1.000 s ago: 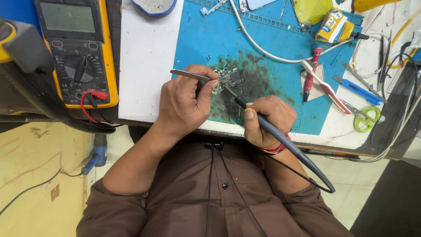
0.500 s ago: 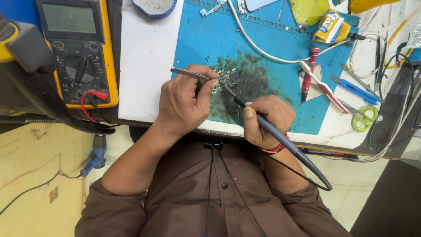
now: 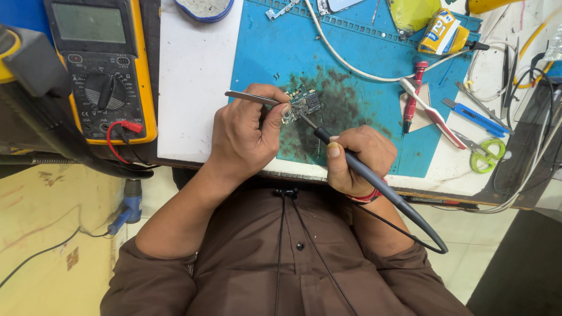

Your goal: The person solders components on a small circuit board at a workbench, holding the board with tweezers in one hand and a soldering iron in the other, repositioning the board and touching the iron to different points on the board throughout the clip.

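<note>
My left hand (image 3: 243,137) is closed on a pair of metal tweezers (image 3: 252,98), thumb and forefinger pinching them narrow, with their tips at the small circuit board (image 3: 303,104). My right hand (image 3: 357,159) is wrapped pen-fashion round the dark handle of a soldering iron (image 3: 374,181); its long axis runs from low on my right, up and leftward, so that the thin tip meets the board's near edge. The board lies just beyond both hands, between them, the left thumb almost on it and the right hand a little farther back down the iron.

The board sits on the scorched dark patch of the blue work mat (image 3: 269,52). Left of the board, well apart, is a yellow multimeter (image 3: 102,70) with a red lead plugged in. Right of the board lie a red-handled tool (image 3: 411,96), a blue utility knife (image 3: 473,116) and green scissors (image 3: 486,157).

The tweezer tips are hidden behind my thumb, so what they grip I cannot tell; the board's parts are too small to read, and the iron's cord runs down in front of my shirt.
</note>
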### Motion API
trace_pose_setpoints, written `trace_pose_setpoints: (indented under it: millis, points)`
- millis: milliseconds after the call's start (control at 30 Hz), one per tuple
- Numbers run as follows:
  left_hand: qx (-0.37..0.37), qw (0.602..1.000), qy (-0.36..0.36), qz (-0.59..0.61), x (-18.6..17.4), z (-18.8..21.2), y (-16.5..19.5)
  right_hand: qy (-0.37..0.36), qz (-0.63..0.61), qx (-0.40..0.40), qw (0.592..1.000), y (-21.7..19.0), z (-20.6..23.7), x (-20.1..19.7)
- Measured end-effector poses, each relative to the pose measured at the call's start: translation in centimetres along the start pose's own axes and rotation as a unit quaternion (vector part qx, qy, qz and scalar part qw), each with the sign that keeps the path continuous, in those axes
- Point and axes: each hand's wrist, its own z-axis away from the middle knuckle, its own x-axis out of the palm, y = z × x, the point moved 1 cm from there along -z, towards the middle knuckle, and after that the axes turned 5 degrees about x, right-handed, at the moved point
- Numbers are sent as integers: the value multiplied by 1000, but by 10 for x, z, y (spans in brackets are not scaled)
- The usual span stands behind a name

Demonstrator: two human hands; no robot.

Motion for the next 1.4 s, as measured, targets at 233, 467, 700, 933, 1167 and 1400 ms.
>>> trace_pose_setpoints:
  millis: [233,467,700,933,1167,1400]
  points:
    - [-13,1000,-4,0,-1,0,0,-2,7,-3,1000,-1,-2,1]
    - [-9,1000,-4,2,-1,0,1,-3,4,-11,1000,-1,-2,2]
    - [5,1000,-5,-13,-1,1,0,-5,5,-9,1000,-1,-2,1]
    - [-5,1000,-3,-4,0,1,-1,-2,2,-12,1000,0,-2,1]
    - [-9,1000,-5,-3,0,1,-1,-6,2,-9,1000,0,-2,1]
    - [-2,1000,-2,-2,0,1,0,-7,2,-7,1000,-1,-2,1]
